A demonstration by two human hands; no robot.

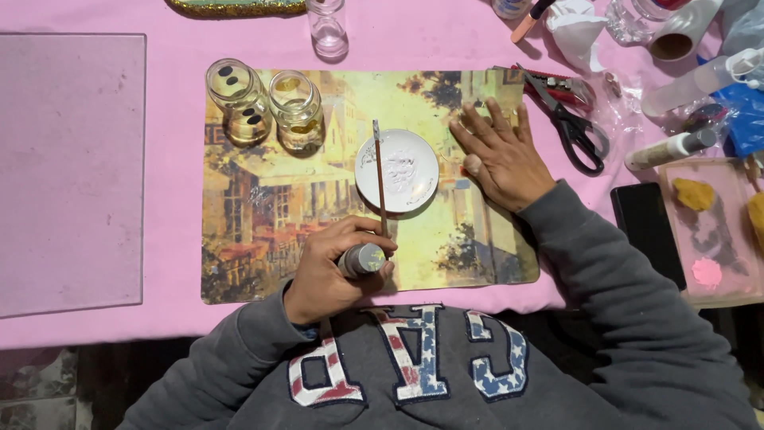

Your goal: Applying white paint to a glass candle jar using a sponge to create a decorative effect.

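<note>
Seen from above, a person in a grey sweatshirt works at a table covered with a smooth pink cloth [414, 36]. At the centre of the frame lies a glossy rectangular placemat [263, 215] printed with a painted street scene in yellows and browns. The left hand [330, 267], low and centre, is curled shut around a small round paint bottle [362, 259] with a grey cap, and the same fingers pinch a thin, straight brush [380, 187] whose tip reaches up over a small round white dish [396, 170] holding a ridged smear of white paint. The right hand [500, 158], right of the dish, lies flat and open on the placemat with fingers spread, holding nothing. At the upper left of the mat stand two short, clear glass jars [239, 99], rounded, one dotted with dark spots. Black-handled scissors [574, 127] lie at the upper right, just off the mat. A flat black phone [643, 223] rests at the right, and a frosted clear sheet [70, 171] covers the left side.
</note>
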